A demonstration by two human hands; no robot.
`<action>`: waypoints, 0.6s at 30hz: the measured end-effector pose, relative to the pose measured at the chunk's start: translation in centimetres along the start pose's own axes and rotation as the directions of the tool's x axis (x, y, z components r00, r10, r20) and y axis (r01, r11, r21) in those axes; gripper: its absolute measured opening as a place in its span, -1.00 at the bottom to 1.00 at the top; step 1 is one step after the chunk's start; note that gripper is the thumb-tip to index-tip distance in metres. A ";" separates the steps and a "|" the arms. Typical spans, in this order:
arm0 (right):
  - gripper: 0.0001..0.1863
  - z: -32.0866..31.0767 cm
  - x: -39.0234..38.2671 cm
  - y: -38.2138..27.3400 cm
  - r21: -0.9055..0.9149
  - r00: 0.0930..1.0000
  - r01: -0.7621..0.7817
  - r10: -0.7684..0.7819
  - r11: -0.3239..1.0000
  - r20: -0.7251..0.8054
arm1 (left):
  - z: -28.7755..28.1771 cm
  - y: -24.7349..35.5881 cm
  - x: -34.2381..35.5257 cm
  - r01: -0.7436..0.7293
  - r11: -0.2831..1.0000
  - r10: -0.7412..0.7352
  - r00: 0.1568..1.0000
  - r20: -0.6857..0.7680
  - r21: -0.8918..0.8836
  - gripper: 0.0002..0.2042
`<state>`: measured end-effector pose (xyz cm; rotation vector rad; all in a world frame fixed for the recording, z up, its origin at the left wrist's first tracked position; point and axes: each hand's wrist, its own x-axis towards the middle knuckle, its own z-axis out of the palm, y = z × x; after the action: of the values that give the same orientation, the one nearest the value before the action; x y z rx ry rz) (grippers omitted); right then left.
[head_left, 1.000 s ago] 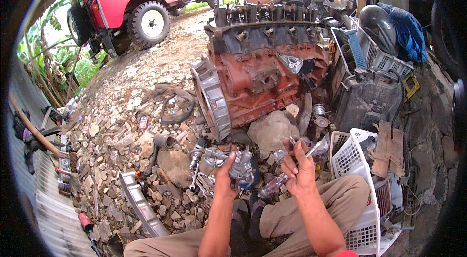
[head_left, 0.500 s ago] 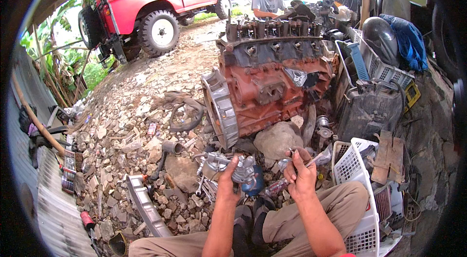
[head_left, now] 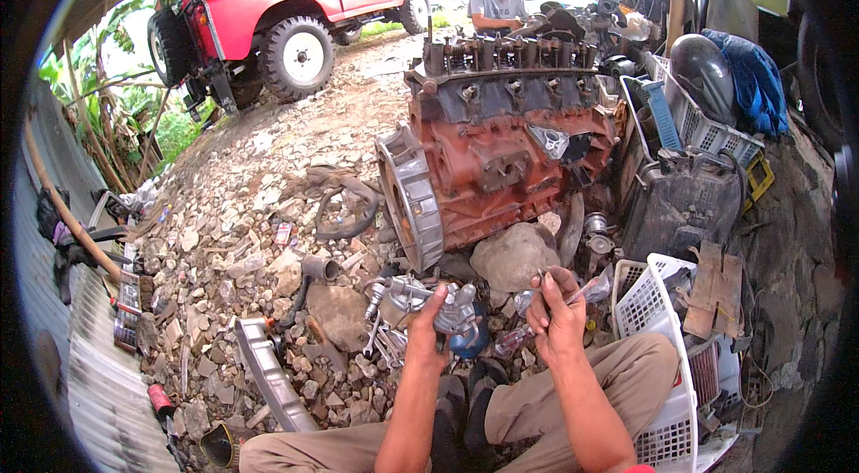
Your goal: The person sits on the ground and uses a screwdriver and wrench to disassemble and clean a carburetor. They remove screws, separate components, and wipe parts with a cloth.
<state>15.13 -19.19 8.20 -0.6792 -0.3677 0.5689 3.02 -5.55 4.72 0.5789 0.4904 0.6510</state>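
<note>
"Left grip point(head_left: 425, 333)?"
"Clasped the metal part point(head_left: 407, 293), thumb up the near side, fingers mostly hidden. Part was low in front of the engine point(head_left: 458, 160), above the gravel point(head_left: 206, 251). Probably held that way to carry its weight."
"Right grip point(head_left: 560, 323)?"
"Pinched a tiny piece point(head_left: 538, 277) at the fingertips, too small to identify; its size likely forced the pinch. Red-handled tool point(head_left: 513, 341) just beside; couldn't tell whether the curled fingers had it."
"Boulder point(head_left: 514, 258)?"
"Against the engine's underside, likely a prop."
"Spanners point(head_left: 388, 344)?"
"On the gravel near the left grip, presumably for easy reach."
</note>
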 end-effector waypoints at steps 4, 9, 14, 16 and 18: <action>-0.91 -0.1 0.0 0.3 -0.103 1.000 0.002 -0.002 0.995 0.003 | 0.2 0.1 -0.2 0.022 1.000 -0.022 0.999 0.027 0.012 -0.68; -0.88 -0.5 0.0 0.6 -0.162 1.000 -0.010 0.007 0.987 -0.019 | 0.8 -0.2 -0.5 0.001 1.000 -0.001 0.999 0.054 0.000 -0.69; -0.90 -0.1 -0.2 0.5 -0.013 0.992 -0.120 0.121 0.993 0.035 | 0.5 -0.7 -0.7 -0.006 0.998 0.012 0.996 0.088 -0.064 -0.60; -0.88 0.4 -0.6 0.4 -0.050 0.988 -0.109 0.114 0.993 0.105 | 0.8 -1.0 -0.9 -0.007 0.986 0.024 0.995 0.100 -0.164 -0.55; -0.80 0.5 -0.8 0.5 -0.099 0.990 -0.071 0.082 0.993 0.113 | 0.5 -1.2 -0.6 0.023 0.968 0.021 0.985 0.169 -0.251 -0.46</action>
<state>14.05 -19.08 8.13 -0.7556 -0.4820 0.6697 3.36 -6.93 4.50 0.3883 0.2418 0.6449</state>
